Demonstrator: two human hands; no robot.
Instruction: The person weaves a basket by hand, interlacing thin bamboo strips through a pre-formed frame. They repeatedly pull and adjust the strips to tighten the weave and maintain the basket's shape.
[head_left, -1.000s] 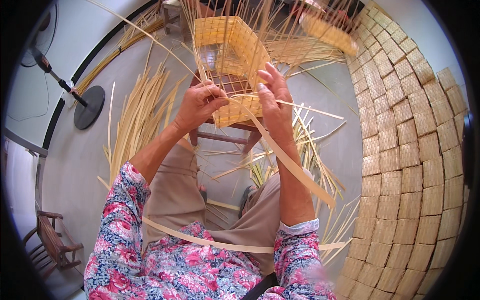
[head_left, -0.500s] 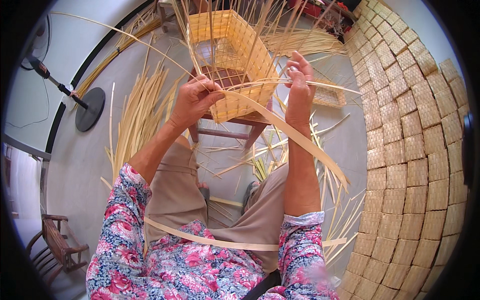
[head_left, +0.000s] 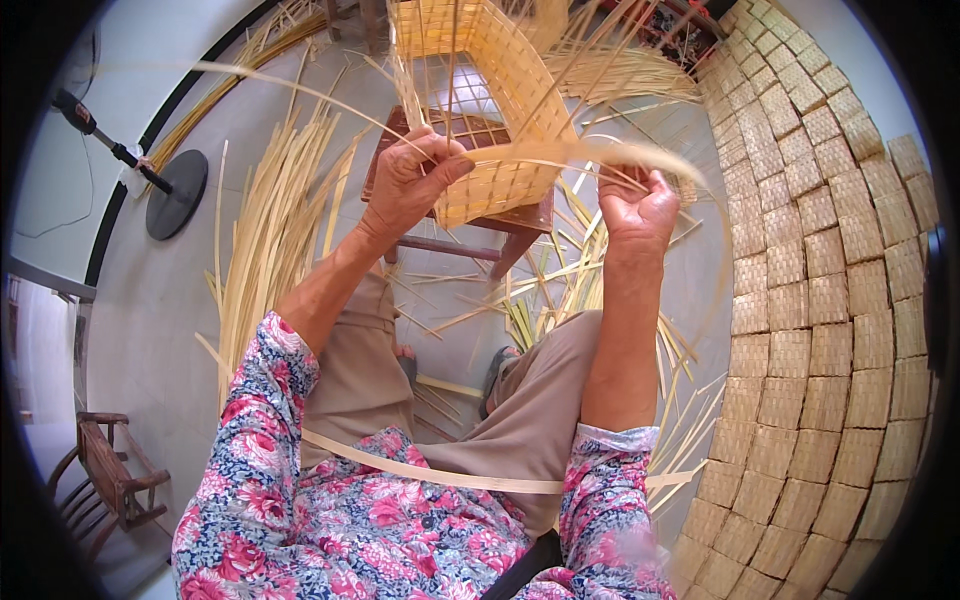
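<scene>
A half-woven bamboo basket (head_left: 483,193) with long upright strips at its rim rests on a reddish-brown wooden stool (head_left: 522,218) in front of me. At the basket's near left corner my left hand (head_left: 415,182) pinches bamboo strips between thumb and fingers. Off the basket's right side, my right hand (head_left: 638,205) has its fingers curled around thin strips that stretch across from the left hand. A wider bamboo strip (head_left: 560,152), blurred by motion, arches over from the left hand past the right one. Another flat strip (head_left: 430,476) lies across my lap.
A bundle of bamboo strips (head_left: 275,240) lies on the floor at left, near a black round stand base (head_left: 178,195). Offcuts are scattered under the stool. Rows of woven pieces (head_left: 800,330) cover the right side. A small wooden chair (head_left: 115,470) stands lower left.
The wide strip has swung up from beside my right forearm into an arch above the hand. My right hand has moved right and down, and its fingers have curled in.
</scene>
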